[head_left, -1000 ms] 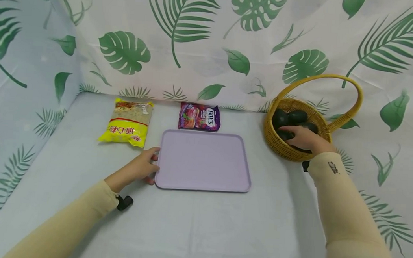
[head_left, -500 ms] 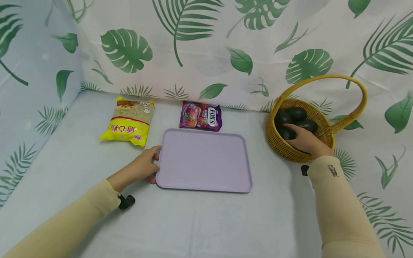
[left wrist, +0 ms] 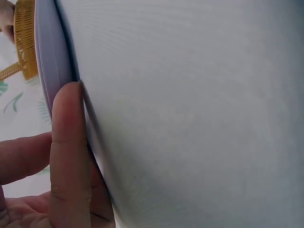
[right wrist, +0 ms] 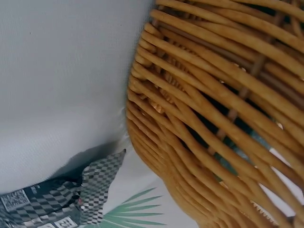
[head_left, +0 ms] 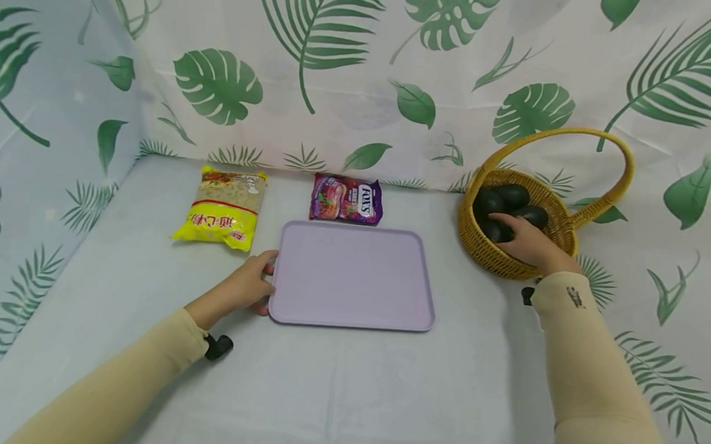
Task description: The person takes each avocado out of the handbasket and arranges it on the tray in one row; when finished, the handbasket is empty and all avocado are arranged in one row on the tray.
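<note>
In the head view, my left hand (head_left: pixel 243 284) touches the left rim of a lilac rectangular tray (head_left: pixel 352 276) with its fingertips. The left wrist view shows a straight finger (left wrist: pixel 71 142) against the tray's side (left wrist: pixel 51 50). My right hand (head_left: pixel 530 245) reaches into a yellow wicker basket (head_left: pixel 482 255) and grips a dark green avocado (head_left: pixel 494 230) between thumb and fingers. Other avocados (head_left: pixel 512 195) lie around it. The right wrist view has the basket's woven wall (right wrist: pixel 166 118) in front, which hides that hand.
Behind the tray lies a purple Fox's candy bag (head_left: pixel 346 200). A yellow pasta bag (head_left: pixel 222 208) stands to its left. The basket's tall handle (head_left: pixel 619 160) arches over its right side. Leaf-printed cloth (head_left: pixel 337 126) hangs along the back.
My right fingers have shifted slightly around the avocado inside the basket. The left hand stays at the tray's edge; the tray and bags keep their places as the head view shifts a little.
</note>
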`<state>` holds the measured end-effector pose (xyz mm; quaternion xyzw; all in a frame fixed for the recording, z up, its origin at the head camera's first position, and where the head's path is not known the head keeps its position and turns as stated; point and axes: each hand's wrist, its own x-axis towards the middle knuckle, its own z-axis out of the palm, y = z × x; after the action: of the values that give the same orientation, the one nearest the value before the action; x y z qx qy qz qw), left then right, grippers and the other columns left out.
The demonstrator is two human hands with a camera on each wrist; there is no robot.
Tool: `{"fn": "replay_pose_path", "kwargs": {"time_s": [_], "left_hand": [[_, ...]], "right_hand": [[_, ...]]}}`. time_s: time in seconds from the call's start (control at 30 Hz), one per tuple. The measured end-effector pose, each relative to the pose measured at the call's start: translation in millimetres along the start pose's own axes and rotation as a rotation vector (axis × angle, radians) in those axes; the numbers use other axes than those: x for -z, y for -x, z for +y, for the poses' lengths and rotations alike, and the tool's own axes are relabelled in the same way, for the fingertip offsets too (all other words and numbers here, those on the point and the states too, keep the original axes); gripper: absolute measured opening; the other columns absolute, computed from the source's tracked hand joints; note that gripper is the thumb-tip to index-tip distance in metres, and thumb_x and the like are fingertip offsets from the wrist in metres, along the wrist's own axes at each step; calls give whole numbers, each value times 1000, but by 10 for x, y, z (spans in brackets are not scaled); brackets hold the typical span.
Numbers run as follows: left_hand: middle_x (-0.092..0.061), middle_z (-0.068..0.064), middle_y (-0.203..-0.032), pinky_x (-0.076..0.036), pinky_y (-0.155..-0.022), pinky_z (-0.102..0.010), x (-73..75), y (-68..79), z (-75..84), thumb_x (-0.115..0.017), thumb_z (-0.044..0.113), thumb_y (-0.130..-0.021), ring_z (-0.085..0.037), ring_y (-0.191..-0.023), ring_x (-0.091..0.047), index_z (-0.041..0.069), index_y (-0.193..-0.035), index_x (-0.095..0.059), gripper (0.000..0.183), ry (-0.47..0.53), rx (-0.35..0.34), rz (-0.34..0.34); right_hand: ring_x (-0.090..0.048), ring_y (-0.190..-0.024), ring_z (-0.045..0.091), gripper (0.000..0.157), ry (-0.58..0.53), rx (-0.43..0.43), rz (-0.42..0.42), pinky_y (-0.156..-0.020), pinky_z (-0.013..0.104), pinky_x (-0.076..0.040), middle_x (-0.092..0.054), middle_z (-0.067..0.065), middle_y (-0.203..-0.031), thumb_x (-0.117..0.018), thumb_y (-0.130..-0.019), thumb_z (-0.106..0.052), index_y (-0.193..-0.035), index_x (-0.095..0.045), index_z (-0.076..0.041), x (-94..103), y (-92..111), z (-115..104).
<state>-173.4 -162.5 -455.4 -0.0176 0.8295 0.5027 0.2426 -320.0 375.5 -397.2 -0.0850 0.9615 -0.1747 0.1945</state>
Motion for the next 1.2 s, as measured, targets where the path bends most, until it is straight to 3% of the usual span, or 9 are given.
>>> {"fn": "replay_pose_path", "kwargs": {"time_s": [0.27,0.6,0.63,0.77,0.87,1.2], "left_hand": [[-34,-22,-130,-62,-59,-35,-33,-6,19,-54,-7,-91,-34,-97,-57,5,-157,-17,76,4,-6,-2],[-35,-23,-129,-62,-58,-35,-26,16,35,-53,-9,-91,-33,-95,-58,3,-156,-17,76,2,-14,7],[-36,-23,-129,-62,-58,-35,-23,19,39,-53,-9,-90,-33,-94,-58,3,-156,-17,76,4,-16,7],[-37,-24,-128,-62,-57,-36,-13,32,40,-53,-11,-88,-33,-94,-58,1,-156,-17,77,12,-31,5],[-37,-24,-129,-62,-57,-35,-6,40,38,-53,-11,-89,-32,-94,-58,1,-156,-17,77,8,-31,9],[-39,-24,-130,-62,-57,-34,3,20,16,-54,-10,-89,-30,-89,-58,0,-156,-17,77,-9,-28,13]], "right_hand": [[-20,-140,56,80,-35,-45,2,-109,76,-20,-21,33,-155,-62,-95,-41,-159,-18,-16,-28,98,15],[-13,-141,57,97,-67,-29,85,-108,77,-19,-7,33,-158,-64,-89,-56,-160,-9,-19,95,275,-153],[-14,-141,57,99,-68,-19,101,-108,77,-20,-7,33,-158,-65,-88,-57,-160,-8,-19,110,302,-178],[-42,-120,49,99,-65,54,183,-98,67,-39,-19,32,-155,-68,-88,-53,-160,-11,-17,152,396,-285],[-48,-98,39,95,-60,117,232,-84,55,-45,-30,30,-147,-70,-88,-47,-159,-17,-15,173,465,-412],[-49,-106,35,86,-131,252,255,-90,52,-50,-31,21,-146,-74,-88,-36,-157,-26,-20,9,525,-949]]}}
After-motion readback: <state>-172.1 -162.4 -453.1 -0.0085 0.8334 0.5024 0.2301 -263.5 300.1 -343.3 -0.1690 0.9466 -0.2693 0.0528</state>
